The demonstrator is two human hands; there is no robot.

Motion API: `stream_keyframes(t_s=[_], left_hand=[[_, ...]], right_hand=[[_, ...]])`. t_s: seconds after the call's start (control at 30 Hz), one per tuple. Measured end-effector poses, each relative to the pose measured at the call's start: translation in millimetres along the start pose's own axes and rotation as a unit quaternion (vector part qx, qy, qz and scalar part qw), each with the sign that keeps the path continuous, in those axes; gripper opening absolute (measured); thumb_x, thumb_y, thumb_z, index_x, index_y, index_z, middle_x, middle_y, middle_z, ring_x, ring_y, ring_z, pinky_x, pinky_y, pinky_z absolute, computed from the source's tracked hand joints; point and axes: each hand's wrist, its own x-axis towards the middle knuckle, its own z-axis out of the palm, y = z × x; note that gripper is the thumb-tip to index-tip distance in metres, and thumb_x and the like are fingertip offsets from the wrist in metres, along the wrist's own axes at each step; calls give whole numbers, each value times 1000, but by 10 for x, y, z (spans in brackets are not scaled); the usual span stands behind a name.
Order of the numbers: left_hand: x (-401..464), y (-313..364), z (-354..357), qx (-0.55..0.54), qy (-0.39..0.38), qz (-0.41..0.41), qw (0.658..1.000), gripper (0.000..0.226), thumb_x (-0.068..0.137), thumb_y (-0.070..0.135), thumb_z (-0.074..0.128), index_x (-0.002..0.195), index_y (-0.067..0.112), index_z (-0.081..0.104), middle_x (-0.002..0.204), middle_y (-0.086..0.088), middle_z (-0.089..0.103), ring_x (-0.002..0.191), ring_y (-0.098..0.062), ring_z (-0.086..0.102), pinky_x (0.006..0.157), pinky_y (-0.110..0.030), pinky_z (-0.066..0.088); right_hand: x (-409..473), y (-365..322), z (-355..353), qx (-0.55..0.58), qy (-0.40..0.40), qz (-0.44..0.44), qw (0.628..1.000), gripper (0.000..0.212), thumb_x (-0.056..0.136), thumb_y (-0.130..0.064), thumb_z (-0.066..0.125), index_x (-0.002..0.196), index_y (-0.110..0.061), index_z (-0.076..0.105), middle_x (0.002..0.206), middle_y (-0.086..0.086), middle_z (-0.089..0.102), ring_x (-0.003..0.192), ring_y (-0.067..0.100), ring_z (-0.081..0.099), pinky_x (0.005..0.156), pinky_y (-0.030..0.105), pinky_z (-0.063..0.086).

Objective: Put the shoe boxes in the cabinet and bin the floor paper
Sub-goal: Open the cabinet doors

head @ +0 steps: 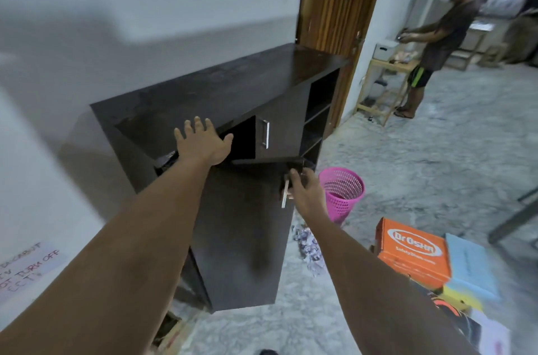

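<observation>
Right hand (305,190): fingers curled round the metal handle (286,191) of the near door (247,235), which stands swung open; left hand (201,143): flat, fingers spread, resting at the front edge of the cabinet (209,92) top, holding nothing. Dark cabinet against the wall, far door shut; shoe boxes stacked on the floor at right, orange box (412,250) beside a pale blue box (470,267). Pink bin (342,194) beside the cabinet; crumpled paper (308,248) on the floor between cabinet and boxes.
</observation>
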Motion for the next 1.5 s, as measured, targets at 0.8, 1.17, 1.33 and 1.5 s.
stream_keyframes(t_s=[0.8,1.17,1.33,1.5], left_hand=[[-1494,-228,71,-48,-43,17,998,80,97,10,47,162,22,2,166,-26,4,155,-42,3,124,-60,12],[-983,297,-214,130,43,78,987,29,86,26,59,111,12,66,106,-8,68,103,-34,66,85,-36,45],[-258,635,-201,99,134,124,978,41,94,38,51,127,13,53,124,-13,61,118,-38,54,86,-44,45],[701,918,-18,82,125,94,984,55,102,36,39,152,16,35,157,-12,40,147,-35,31,111,-55,35]], right_hand=[[-2206,-40,-55,145,-171,-64,972,61,95,-67,51,61,-18,57,56,-4,50,56,9,53,54,23,46],[-930,-114,-75,53,-317,82,944,25,105,-15,47,108,-15,71,93,10,78,80,24,73,65,31,56],[305,-68,66,-31,-219,11,975,23,94,-22,63,114,-23,74,111,4,76,102,23,72,79,29,56],[1438,-310,262,-38,-158,-19,987,50,92,-28,68,140,-14,58,133,7,68,124,25,63,103,36,50]])
